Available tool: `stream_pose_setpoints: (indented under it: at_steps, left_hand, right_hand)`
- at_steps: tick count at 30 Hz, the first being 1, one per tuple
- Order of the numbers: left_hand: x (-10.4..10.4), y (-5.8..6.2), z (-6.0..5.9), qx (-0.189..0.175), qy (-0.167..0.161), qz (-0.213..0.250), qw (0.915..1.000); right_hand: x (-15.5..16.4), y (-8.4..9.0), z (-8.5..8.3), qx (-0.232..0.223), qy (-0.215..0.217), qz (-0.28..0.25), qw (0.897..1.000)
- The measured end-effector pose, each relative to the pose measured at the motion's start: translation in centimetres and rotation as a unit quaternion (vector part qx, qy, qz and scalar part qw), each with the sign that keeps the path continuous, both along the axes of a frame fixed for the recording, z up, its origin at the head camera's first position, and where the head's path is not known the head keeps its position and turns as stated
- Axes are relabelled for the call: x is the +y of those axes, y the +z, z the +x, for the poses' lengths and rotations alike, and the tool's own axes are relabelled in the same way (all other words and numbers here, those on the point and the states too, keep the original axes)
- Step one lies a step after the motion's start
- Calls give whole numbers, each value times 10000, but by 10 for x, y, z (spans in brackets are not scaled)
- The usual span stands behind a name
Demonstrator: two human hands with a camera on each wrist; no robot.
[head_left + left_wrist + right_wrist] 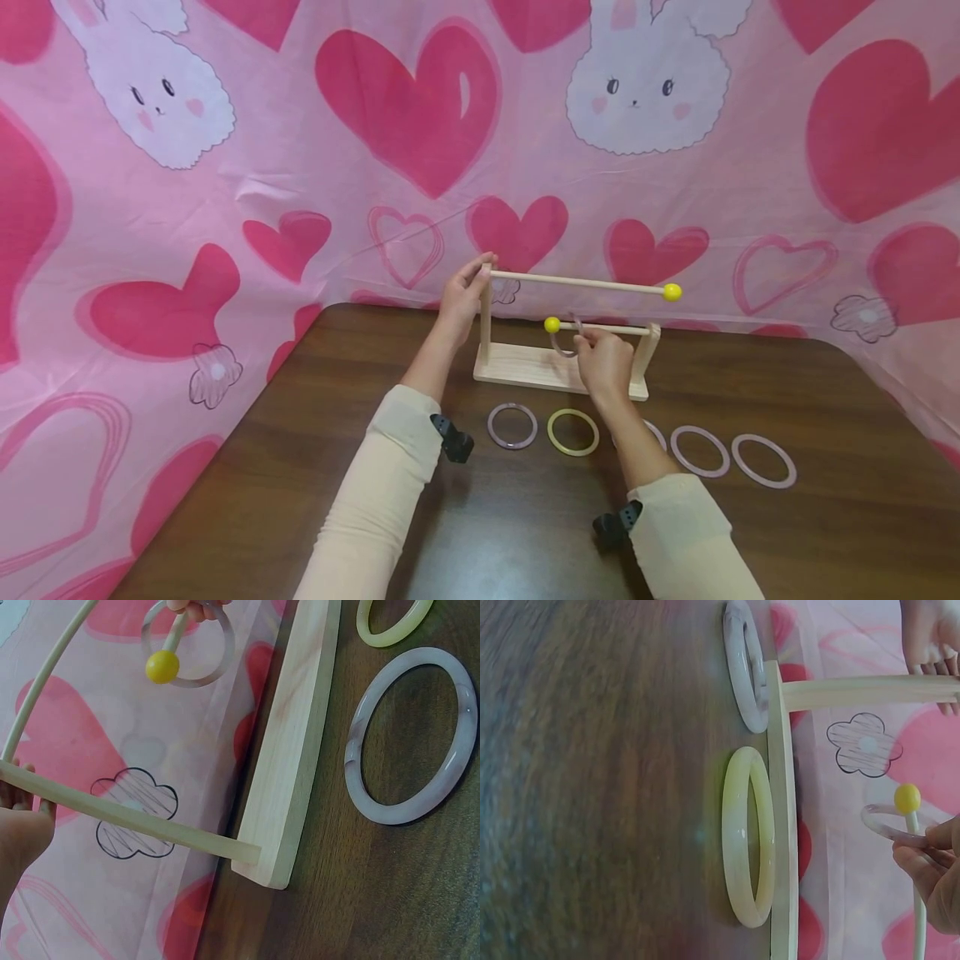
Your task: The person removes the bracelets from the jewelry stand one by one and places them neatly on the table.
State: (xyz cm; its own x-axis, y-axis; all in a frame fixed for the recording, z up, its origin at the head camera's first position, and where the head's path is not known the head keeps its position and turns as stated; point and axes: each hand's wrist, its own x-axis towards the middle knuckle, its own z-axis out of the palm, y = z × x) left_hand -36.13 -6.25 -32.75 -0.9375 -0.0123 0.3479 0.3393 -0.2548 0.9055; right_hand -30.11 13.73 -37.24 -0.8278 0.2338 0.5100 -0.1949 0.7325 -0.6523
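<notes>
A wooden stand has two posts, each carrying a horizontal rod tipped with a yellow ball. My left hand grips the top of the left post, where the upper rod begins. My right hand pinches a pale purple ring threaded over the lower rod just behind its yellow ball. In the left wrist view the ring encircles the rod behind the ball. The right wrist view shows my fingers on the ring.
Several loose rings lie on the dark wooden table in front of the stand: a purple ring, a yellow ring, and pale pink rings; one is partly hidden by my right arm. A pink heart cloth hangs behind.
</notes>
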Motion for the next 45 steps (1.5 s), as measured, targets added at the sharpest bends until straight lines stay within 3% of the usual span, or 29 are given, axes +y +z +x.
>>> stream_pose_setpoints:
  at_steps: [14,45]
  left_hand:
    - [0,0,1,-104,9,-35,9999]
    - [0,1,2,-224,68,-71,9997]
  right_hand:
    - [0,1,-2,-252,79,-73,9996]
    - [8,4,4,49,44,-32,10000]
